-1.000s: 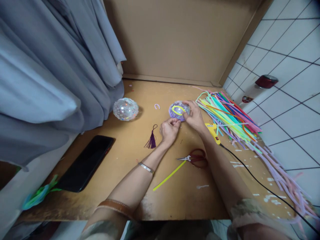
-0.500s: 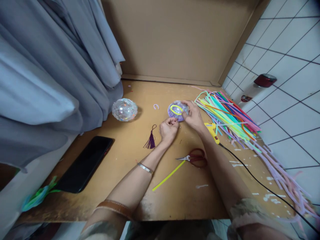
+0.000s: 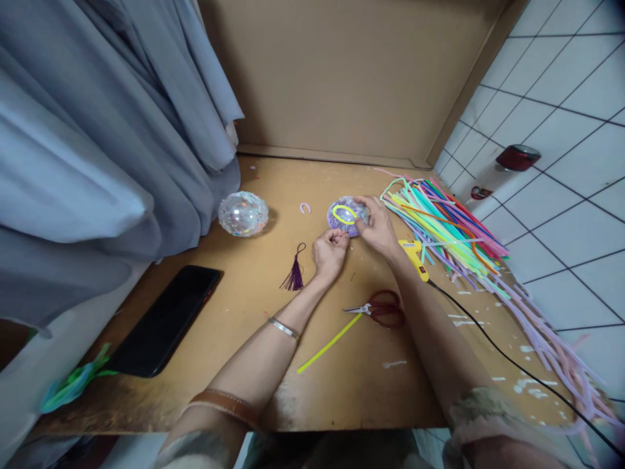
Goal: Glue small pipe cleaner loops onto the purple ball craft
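Note:
A clear dome with a purple rim (image 3: pixel 333 228) and a yellow ring (image 3: pixel 336 218) on it sits on the table in the head view. My right hand (image 3: pixel 377 225) grips its right side, fingers curved over the edge. At the near edge of the dome, my left hand (image 3: pixel 329 253) is closed in a pinch; what lies between its fingertips is too small to make out. A dark purple tassel (image 3: pixel 293 277) lies left of my left hand. A small pale pink curved piece (image 3: pixel 305 208) is left of the dome.
A second clear ball (image 3: pixel 243 214) stands left. Red-handled scissors (image 3: pixel 385 309) and a yellow strip (image 3: pixel 328 344) lie nearer me. Right are a yellow glue gun (image 3: pixel 415 259) with a cord and many coloured pipe cleaners (image 3: pixel 449 225). A black phone (image 3: pixel 168 321) lies left.

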Demonstrator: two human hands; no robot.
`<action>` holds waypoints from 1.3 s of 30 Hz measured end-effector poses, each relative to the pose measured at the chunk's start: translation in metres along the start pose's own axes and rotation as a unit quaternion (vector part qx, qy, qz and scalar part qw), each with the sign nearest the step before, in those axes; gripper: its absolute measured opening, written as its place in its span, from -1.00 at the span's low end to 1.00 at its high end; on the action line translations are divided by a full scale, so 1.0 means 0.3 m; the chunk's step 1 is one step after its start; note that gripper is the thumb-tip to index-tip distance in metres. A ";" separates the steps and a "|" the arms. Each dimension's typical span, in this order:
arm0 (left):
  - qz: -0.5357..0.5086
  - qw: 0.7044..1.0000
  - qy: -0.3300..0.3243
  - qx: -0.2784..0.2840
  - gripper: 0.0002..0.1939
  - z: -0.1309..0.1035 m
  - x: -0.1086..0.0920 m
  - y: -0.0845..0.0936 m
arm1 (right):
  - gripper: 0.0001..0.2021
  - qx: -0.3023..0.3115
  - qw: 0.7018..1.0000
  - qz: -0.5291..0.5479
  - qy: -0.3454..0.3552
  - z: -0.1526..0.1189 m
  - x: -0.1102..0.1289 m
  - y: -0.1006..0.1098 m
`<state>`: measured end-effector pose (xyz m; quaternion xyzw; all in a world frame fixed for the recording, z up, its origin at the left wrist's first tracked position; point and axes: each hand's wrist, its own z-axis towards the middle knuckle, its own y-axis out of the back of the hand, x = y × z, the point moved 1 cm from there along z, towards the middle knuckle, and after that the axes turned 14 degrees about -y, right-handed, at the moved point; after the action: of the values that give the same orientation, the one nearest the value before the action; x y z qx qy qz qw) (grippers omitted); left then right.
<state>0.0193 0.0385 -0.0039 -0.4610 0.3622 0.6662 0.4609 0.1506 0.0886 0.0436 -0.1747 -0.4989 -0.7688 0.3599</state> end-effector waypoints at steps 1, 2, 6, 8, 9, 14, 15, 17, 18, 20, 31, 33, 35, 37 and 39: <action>0.003 1.000 -0.004 0.001 -0.92 0.000 -0.001 0.001 | -0.49 -0.003 1.000 -0.002 0.003 0.000 -0.002 -0.001; 0.003 1.000 -0.011 0.000 -0.93 0.000 -0.001 0.002 | -0.49 -0.007 1.000 -0.003 0.004 0.000 -0.003 -0.001; 0.008 0.999 -0.050 -0.007 -0.97 -0.001 -0.001 0.004 | -0.51 -0.023 1.000 0.003 -0.002 0.000 -0.003 -0.003; 0.020 0.998 -0.053 -0.001 -0.97 -0.004 -0.001 0.006 | -0.52 -0.026 1.000 0.007 -0.006 0.000 0.000 -0.004; 0.030 0.998 -0.050 0.004 -0.97 -0.005 -0.002 0.009 | -0.52 -0.025 1.000 0.008 -0.008 0.000 0.001 -0.003; 0.147 0.988 -0.017 0.037 -0.86 -0.009 -0.030 0.037 | -0.51 -0.018 1.000 0.011 -0.013 0.001 0.006 -0.002; 0.172 0.984 -0.010 0.048 -0.84 -0.009 -0.036 0.041 | -0.50 -0.018 1.000 0.011 -0.013 0.000 0.008 -0.002; 0.206 0.977 0.000 0.064 -0.83 -0.007 -0.045 0.044 | -0.50 -0.017 1.000 0.008 -0.011 -0.002 0.012 -0.002; 0.214 0.974 0.001 0.068 -0.82 -0.007 -0.048 0.042 | -0.50 -0.017 1.000 0.006 -0.011 -0.003 0.014 -0.003; 0.222 0.973 0.001 0.071 -0.81 -0.006 -0.049 0.035 | -0.49 -0.015 1.000 0.005 -0.011 -0.004 0.017 -0.004; 0.210 0.975 -0.025 0.066 -0.80 -0.002 -0.047 0.030 | -0.49 -0.018 1.000 0.000 -0.005 -0.005 0.013 -0.004; 0.184 0.980 -0.042 0.062 -0.83 -0.004 -0.039 0.031 | -0.50 -0.020 1.000 0.003 -0.006 -0.004 0.011 -0.003; 0.148 0.986 -0.049 0.055 -0.86 -0.007 -0.030 0.028 | -0.50 -0.021 1.000 0.006 -0.007 -0.005 0.012 -0.002; 0.100 0.993 -0.049 0.046 -0.88 -0.009 -0.019 0.021 | -0.50 -0.021 1.000 0.010 -0.009 -0.006 0.015 -0.001; 0.035 0.998 -0.040 0.038 -0.90 -0.013 -0.012 0.011 | -0.49 -0.019 1.000 0.014 -0.013 -0.007 0.018 0.000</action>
<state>0.0178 0.0330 -0.0016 -0.4031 0.3849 0.6854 0.4686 0.1470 0.0847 0.0460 -0.1985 -0.4863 -0.7708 0.3607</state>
